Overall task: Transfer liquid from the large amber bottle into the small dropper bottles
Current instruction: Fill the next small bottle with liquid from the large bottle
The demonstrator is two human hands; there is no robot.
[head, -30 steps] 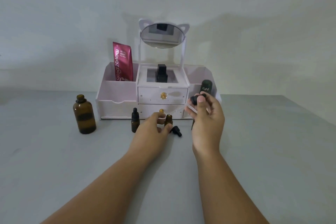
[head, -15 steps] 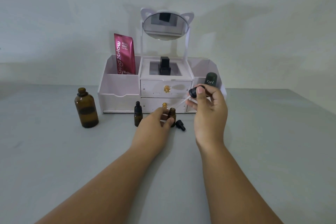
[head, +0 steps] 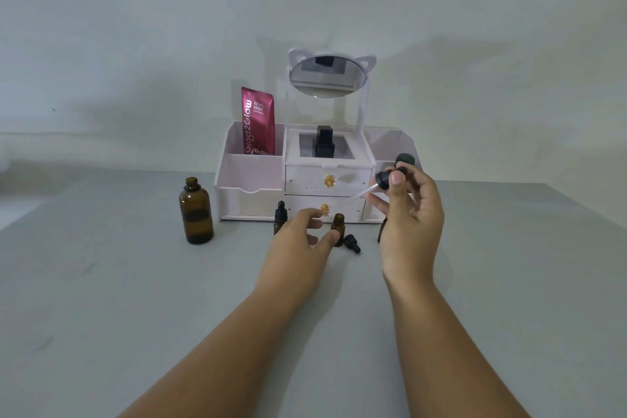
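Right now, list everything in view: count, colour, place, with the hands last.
large amber glass bottle: 1, brown, uncapped, table left
small capped dropper bottle: 1, amber with black top, in front of organizer
small open amber bottle: 1, brown, beside left thumb
loose black dropper cap: 1, lying right of open bottle
half-hidden small bottle: 1, dark, behind right hand
glass dropper with black bulb: 1, pinched in right hand
white drawer organizer: 1, back of table
cat-eared round mirror: 1, white frame, atop organizer
red sachet: 1, left compartment
black square bottle: 1, middle compartment
dark green cap: 1, behind right fingers
grey table: 1
left hand: fingers relaxed
right hand: raised
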